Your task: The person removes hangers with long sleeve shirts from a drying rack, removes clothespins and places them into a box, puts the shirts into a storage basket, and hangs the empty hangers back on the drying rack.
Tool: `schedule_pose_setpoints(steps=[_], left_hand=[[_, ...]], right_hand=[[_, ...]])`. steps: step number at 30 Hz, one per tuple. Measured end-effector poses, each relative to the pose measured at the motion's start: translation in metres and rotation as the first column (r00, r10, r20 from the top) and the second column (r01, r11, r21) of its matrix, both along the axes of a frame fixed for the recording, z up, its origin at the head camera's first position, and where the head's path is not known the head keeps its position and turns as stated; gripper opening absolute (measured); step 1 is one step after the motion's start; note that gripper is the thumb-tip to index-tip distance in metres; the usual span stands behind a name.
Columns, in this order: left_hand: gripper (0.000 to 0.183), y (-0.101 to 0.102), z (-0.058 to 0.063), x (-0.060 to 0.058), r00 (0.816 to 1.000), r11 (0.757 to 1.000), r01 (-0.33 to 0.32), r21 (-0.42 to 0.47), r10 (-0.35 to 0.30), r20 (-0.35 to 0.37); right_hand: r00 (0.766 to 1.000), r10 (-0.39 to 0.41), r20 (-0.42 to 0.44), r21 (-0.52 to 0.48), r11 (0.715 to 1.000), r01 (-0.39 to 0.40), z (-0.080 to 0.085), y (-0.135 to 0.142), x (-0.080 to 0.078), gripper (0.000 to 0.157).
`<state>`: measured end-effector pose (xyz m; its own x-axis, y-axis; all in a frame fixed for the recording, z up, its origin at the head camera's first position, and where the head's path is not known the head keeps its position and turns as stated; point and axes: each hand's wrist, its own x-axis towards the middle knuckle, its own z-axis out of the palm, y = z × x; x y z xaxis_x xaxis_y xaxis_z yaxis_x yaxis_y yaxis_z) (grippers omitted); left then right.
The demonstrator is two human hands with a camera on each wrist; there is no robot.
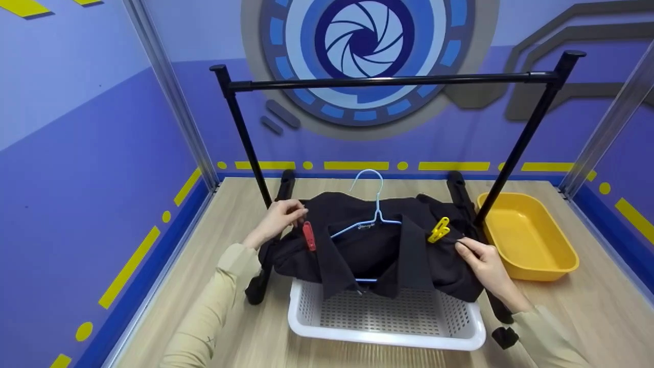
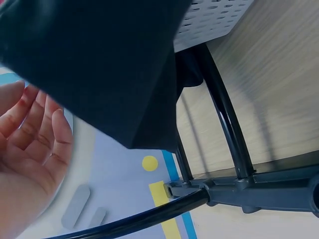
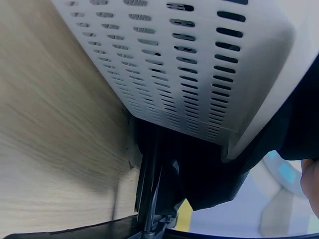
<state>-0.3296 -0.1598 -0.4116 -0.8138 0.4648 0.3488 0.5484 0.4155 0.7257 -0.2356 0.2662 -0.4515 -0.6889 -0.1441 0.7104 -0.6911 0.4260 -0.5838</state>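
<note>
A black collared shirt (image 1: 352, 255) hangs on a light blue wire hanger (image 1: 378, 204), spread over a white basket (image 1: 383, 336). A red clothespin (image 1: 309, 236) sits on the shirt's left shoulder, a yellow clothespin (image 1: 439, 230) on its right. My left hand (image 1: 280, 217) is just above the red clothespin; its fingers are loosely bent, with nothing seen in them. In the left wrist view the palm of that hand (image 2: 35, 134) shows beside the dark cloth. My right hand (image 1: 483, 263) pinches the shirt's right side between thumb and fingers, near the yellow clothespin.
A black garment rack (image 1: 388, 81) stands behind, its feet on both sides of the basket. To the right, a yellow tub (image 1: 531, 235) rests on the wooden table (image 1: 603, 317). Blue walls (image 1: 97, 168) enclose the left, back and right.
</note>
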Motion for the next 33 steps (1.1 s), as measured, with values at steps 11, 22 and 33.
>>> schedule_pose_setpoints(steps=[11, 22, 33], left_hand=[[0.016, -0.007, -0.019, -0.005, 1.0, 0.999, 0.028, -0.04, -0.028, 0.015], [0.017, -0.008, -0.021, 0.001, 0.998, 0.997, 0.051, -0.057, -0.049, 0.029], [0.008, 0.003, 0.02, 0.028, 0.988, 0.98, 0.151, -0.127, -0.147, 0.039]], right_hand=[[0.998, -0.04, 0.052, -0.014, 0.999, 0.041, -0.002, 0.001, 0.0, 0.016], [0.99, -0.079, 0.114, -0.038, 0.996, 0.084, -0.002, 0.001, 0.0, 0.013], [0.989, -0.075, 0.13, -0.066, 0.994, 0.085, -0.002, 0.002, -0.002, 0.013]])
